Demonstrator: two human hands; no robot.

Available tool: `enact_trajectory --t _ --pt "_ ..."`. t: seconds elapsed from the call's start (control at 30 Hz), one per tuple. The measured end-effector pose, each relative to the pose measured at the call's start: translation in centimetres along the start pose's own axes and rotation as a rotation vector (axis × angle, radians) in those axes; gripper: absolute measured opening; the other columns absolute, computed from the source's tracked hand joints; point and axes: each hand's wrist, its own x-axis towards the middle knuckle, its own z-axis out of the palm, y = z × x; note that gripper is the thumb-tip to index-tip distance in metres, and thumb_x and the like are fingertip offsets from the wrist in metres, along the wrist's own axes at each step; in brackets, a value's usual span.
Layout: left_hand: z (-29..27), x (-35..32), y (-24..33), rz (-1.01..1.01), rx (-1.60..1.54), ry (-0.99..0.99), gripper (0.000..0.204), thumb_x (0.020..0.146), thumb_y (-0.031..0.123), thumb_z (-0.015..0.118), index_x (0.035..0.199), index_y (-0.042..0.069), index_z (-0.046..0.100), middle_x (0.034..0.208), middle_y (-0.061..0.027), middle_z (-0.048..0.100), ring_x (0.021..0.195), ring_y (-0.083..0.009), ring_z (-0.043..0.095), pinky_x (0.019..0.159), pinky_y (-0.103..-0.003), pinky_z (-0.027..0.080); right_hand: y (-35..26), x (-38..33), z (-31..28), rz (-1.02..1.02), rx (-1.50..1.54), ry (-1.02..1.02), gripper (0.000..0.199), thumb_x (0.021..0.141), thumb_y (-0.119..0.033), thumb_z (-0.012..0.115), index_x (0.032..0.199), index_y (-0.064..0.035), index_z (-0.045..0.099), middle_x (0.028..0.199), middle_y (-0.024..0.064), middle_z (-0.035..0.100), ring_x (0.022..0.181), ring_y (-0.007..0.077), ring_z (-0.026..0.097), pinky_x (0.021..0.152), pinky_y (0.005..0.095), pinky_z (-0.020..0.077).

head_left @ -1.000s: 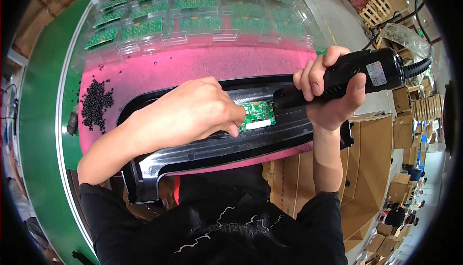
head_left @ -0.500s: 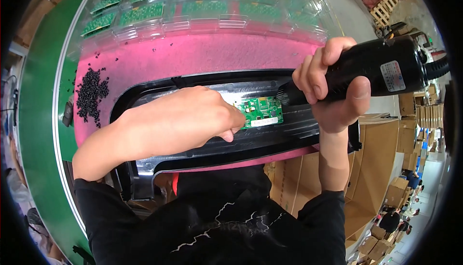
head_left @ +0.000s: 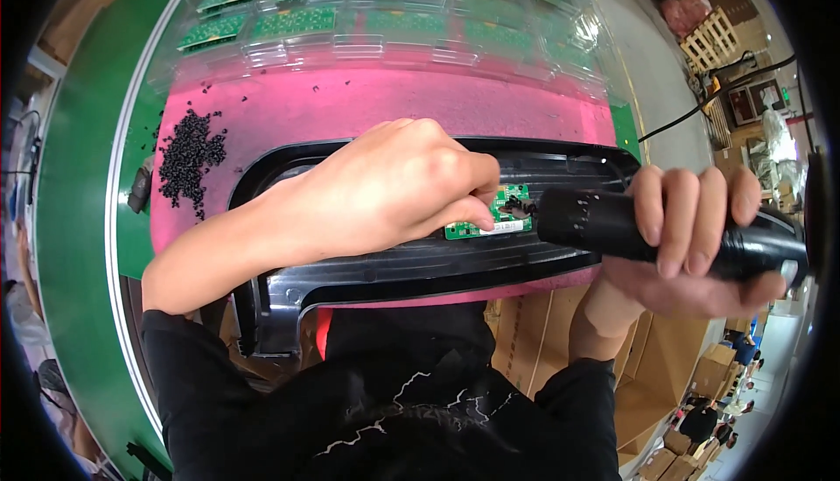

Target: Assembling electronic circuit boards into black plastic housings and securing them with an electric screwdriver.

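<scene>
My right hand (head_left: 700, 227) is wrapped round a black electric screwdriver (head_left: 586, 218), held almost level with its nose pointing left. That nose is over the right end of a small green circuit board (head_left: 472, 231), which has a white label strip. The board lies inside a long black plastic housing (head_left: 385, 281). Above the board's left part, my left hand (head_left: 420, 179) has its thumb and fingers pinched together. Small dark bits show between its fingertips and the screwdriver's nose; what the pinch holds cannot be made out.
A pile of small black screws (head_left: 188, 161) lies left on the pink mat (head_left: 367, 100), with a few strays beyond. Clear plastic trays (head_left: 359, 48) of green circuit boards stand at the far side. A cardboard box (head_left: 647, 385) is at the near right. A black cable (head_left: 700, 105) hangs at the right.
The screwdriver has swung round, and my right hand has moved right and nearer to me with a changed grip. My left hand has shifted right over the board. The whole view has shifted slightly.
</scene>
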Motion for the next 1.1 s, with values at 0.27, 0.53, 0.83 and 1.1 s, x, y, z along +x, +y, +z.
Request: enact_trajectory --t 0.27,0.53,0.83,1.1 --pt "-0.7 -0.2 0.4 0.092 0.05 0.115 0.023 0.077 0.023 0.075 0.085 0.003 0.066 0.074 -0.0054 0.068 0.064 -0.0206 0.065 0.073 -0.03 0.044 0.0 -0.1 1.4 -0.068 -0.041 0.006 0.042 0.077 -0.042 0.067 0.095 -0.0105 0.046 0.058 -0.0047 0.051 0.047 0.0072 0.049 0.057 0.0256 0.0392" --pt "0.0 0.0 -0.6 0.177 0.121 0.236 0.022 0.078 0.019 0.075 0.091 0.003 0.067 0.08 -0.0037 0.072 0.069 -0.0179 0.068 0.077 -0.031 0.044 1.0 0.4 1.6 -0.078 -0.03 0.002 0.047 0.076 -0.046 0.069 0.096 -0.0098 0.046 0.061 -0.0028 0.05 0.049 0.0093 0.048 0.057 0.0251 0.0387" --pt "-0.7 0.1 -0.4 0.106 0.009 0.128 0.017 0.079 0.014 0.074 0.089 0.002 0.069 0.077 -0.004 0.072 0.068 -0.0175 0.068 0.078 -0.032 0.045 0.2 0.2 1.3 -0.125 -0.059 0.006 0.045 0.075 -0.043 0.068 0.095 -0.0095 0.047 0.06 -0.0037 0.051 0.048 0.0084 0.049 0.056 0.0243 0.0389" --pt "-0.7 0.2 -0.4 -0.041 -0.233 0.028 0.016 0.078 0.014 0.075 0.087 0.001 0.07 0.075 -0.005 0.071 0.068 -0.0184 0.068 0.076 -0.028 0.046 0.4 0.1 1.8 -0.133 -0.069 -0.022 0.045 0.074 -0.043 0.068 0.095 -0.0093 0.047 0.059 -0.0042 0.051 0.047 0.0068 0.049 0.055 0.0232 0.0387"
